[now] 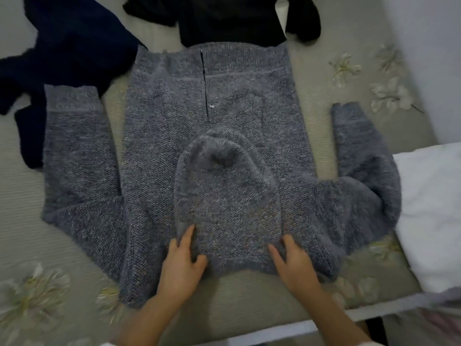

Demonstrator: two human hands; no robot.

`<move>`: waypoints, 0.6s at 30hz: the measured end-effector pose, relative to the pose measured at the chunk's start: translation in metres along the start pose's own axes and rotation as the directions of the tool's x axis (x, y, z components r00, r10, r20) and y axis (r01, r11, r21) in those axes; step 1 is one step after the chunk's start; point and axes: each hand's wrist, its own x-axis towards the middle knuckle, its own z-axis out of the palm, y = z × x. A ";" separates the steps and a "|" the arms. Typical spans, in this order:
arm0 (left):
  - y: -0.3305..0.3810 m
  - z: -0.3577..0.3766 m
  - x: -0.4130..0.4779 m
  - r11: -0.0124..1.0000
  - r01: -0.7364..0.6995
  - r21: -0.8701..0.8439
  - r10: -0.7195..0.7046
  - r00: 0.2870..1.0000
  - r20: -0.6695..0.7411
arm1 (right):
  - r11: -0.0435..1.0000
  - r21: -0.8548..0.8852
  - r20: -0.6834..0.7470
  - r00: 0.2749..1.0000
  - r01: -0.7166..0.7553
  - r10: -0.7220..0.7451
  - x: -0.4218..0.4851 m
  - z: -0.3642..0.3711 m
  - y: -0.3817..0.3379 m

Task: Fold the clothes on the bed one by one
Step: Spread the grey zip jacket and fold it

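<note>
Head view: hands (pixel 180 263) (pixel 293 260) on outspread grey sweater (pixel 224 108) by bed edge (pixel 249 318)

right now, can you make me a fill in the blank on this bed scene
1. The left hand and right hand touch a sweater coloured ___.
2. Both hands sit at the base of its ___.
3. The navy garment lies on the sweater's ___ side.
4. The bedsheet print shows ___.
Missing: grey; hood; left; flowers
</note>
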 end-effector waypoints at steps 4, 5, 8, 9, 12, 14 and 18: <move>0.004 -0.002 -0.008 0.978 0.013 0.207 -0.053 0.981 0.189 | 0.999 -0.053 0.211 0.977 0.001 0.010 -0.003 -0.023 0.010; 0.008 -0.004 -0.008 0.963 0.039 0.265 -0.091 0.978 0.187 | 0.997 -0.076 0.281 0.960 0.010 0.011 0.000 -0.030 0.011; 0.026 -0.004 -0.007 0.874 0.068 0.481 -0.079 0.997 0.002 | 1.000 0.018 0.362 0.932 -0.003 -0.004 0.010 -0.057 0.016; 0.035 0.001 -0.007 0.873 0.002 0.487 0.040 0.996 -0.076 | 0.997 0.077 0.305 0.952 -0.033 0.008 0.016 -0.071 0.018; 0.074 0.022 0.004 0.815 -0.335 0.473 0.468 0.861 -0.197 | 0.978 0.200 0.012 0.998 -0.064 0.063 0.045 -0.120 0.036; 0.105 0.033 0.026 0.723 -0.440 0.533 0.598 0.785 -0.163 | 0.974 0.220 -0.148 0.986 -0.048 0.082 0.065 -0.154 0.055; 0.146 0.043 0.096 0.821 -0.276 0.499 0.412 0.893 -0.183 | 0.993 0.120 -0.392 0.920 0.020 0.029 0.103 -0.207 0.089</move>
